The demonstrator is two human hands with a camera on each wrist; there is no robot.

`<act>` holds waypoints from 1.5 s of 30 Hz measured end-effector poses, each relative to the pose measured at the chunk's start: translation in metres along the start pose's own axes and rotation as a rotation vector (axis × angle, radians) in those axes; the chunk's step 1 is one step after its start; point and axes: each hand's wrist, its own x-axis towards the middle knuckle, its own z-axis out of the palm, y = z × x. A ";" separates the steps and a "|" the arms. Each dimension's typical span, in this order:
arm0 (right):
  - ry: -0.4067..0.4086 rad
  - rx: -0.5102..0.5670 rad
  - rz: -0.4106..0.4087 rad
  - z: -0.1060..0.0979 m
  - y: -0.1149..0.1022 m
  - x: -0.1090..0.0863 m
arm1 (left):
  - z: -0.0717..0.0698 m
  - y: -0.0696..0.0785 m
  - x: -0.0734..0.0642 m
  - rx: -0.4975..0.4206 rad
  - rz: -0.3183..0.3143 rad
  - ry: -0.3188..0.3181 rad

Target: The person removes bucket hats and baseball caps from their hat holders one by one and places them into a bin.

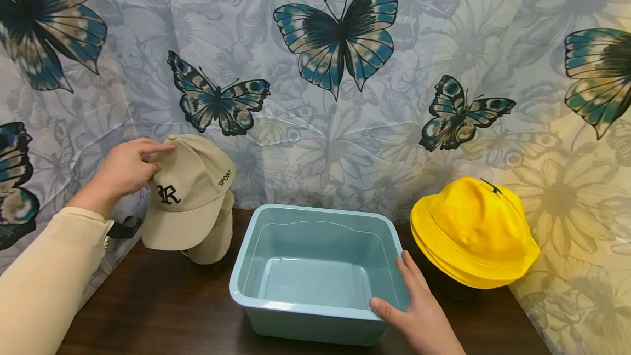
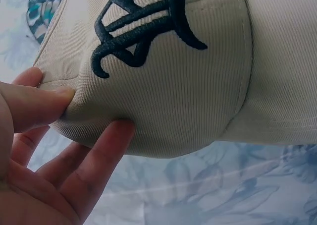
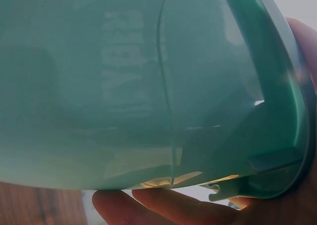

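Note:
My left hand (image 1: 129,167) pinches the crown of a beige baseball cap (image 1: 189,179) at the left. The cap bears a dark embroidered letter on its front and "SPORT" on its side. In the left wrist view, the thumb and fingers (image 2: 101,163) dent the cloth. Another beige cap (image 1: 217,240) shows partly from behind and below it. My right hand (image 1: 419,305) grips the near right corner of a pale blue plastic basin (image 1: 305,325), thumb over the front rim. In the right wrist view, its fingers (image 3: 116,207) lie along the basin's outer wall.
Stacked yellow bucket hats (image 1: 473,229) sit right of the basin. All stand on a dark wooden table (image 1: 162,311). Close behind hangs a cloth backdrop (image 1: 315,152) with butterflies and flowers, which also runs along both sides.

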 end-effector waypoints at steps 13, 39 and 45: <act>0.000 -0.011 -0.005 0.000 0.004 0.000 | -0.021 -0.005 -0.006 -0.063 0.020 -0.014; -0.013 -0.004 0.037 0.000 0.001 0.001 | -0.053 0.054 -0.011 -0.101 0.386 0.145; 0.008 -0.012 0.015 0.000 0.001 -0.001 | -0.051 0.081 -0.010 -0.147 0.539 0.114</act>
